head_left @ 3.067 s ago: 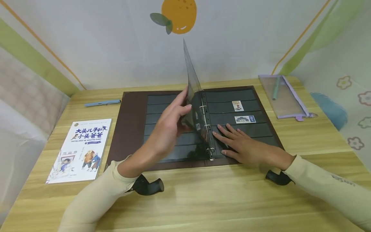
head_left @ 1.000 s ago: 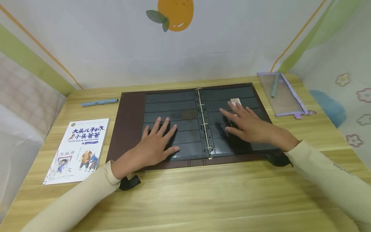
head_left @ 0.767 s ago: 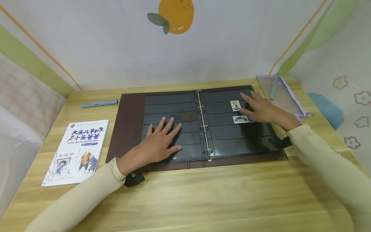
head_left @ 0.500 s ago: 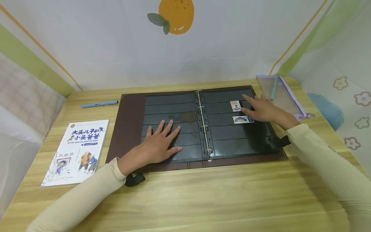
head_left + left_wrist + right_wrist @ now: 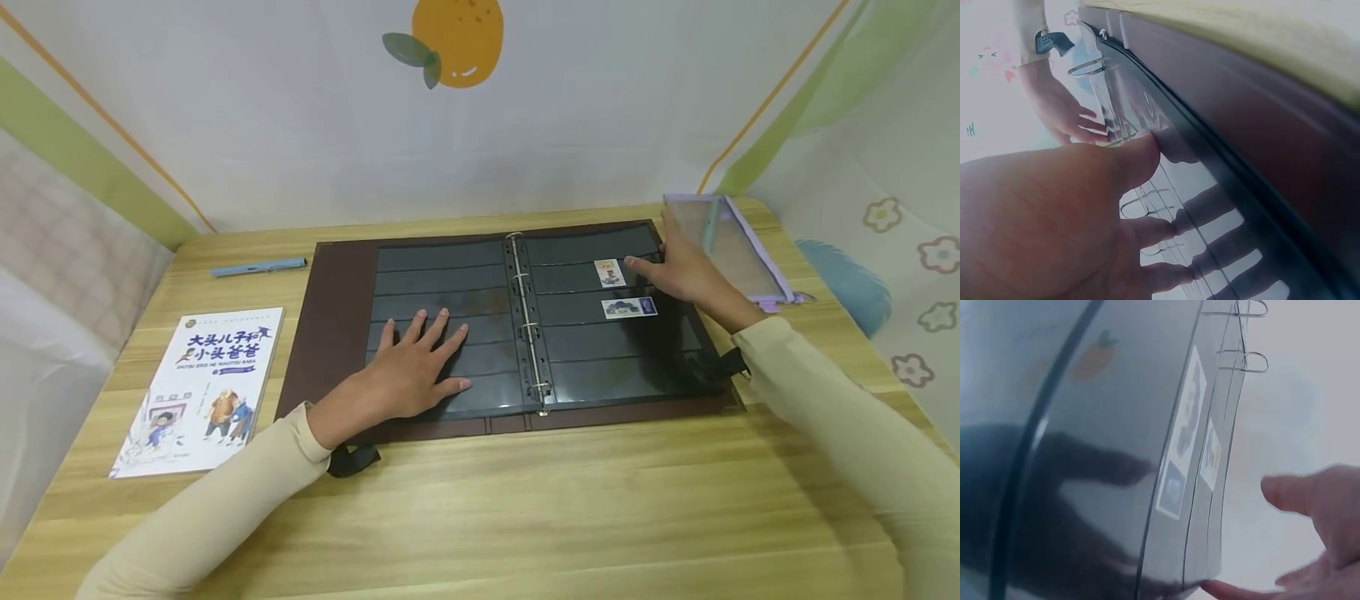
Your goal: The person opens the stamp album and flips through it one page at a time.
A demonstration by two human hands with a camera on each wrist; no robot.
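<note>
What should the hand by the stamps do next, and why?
Probably lift the right page's outer edge: the right hand sits at that edge of the album, beside the two stamps, while the left hand lies flat on the left page.

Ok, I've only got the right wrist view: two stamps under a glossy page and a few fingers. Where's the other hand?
Observer: The left hand lies flat, fingers spread, on the left page of the open album.
Operator: And where on the album is the right hand?
Observer: At the outer edge of the right page, near the top, just right of the upper stamp, with the thumb pointing toward it.
Operator: Anything beside it, off the album?
Observer: A clear pouch with purple edging and a pen inside lies on the table, close to that hand.
</note>
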